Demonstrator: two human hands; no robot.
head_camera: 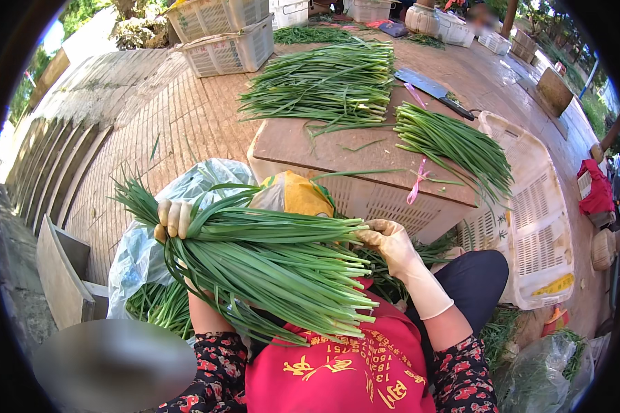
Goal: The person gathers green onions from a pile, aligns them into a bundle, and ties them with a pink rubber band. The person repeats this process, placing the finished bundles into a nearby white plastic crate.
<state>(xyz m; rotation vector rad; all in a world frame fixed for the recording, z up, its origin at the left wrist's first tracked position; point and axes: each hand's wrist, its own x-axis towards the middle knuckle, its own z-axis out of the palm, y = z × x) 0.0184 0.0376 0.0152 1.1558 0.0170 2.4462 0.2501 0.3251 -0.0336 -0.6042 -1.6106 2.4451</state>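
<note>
My left hand (pixel 174 219), in a pale rubber glove, is closed around the leafy end of a thick bunch of garlic chives (pixel 279 268). The bunch fans out across my lap, its pale stem ends to the right. My gloved right hand (pixel 385 237) pinches the stem ends at the bunch's upper right edge. Beyond lies a board (pixel 341 147) on an upturned plastic crate. It bears a large pile of chives (pixel 325 82), a smaller bundle (pixel 452 144), pink ties (pixel 418 180) and a cleaver (pixel 428 85) with a dark handle.
A clear plastic bag (pixel 139 258) with more chives is at my left. An empty-looking white crate (pixel 540 227) leans at right, near another bag of greens (pixel 547 371). Stacked crates (pixel 227 49) stand ahead. Concrete steps (pixel 57 170) are far left. More crates line the back.
</note>
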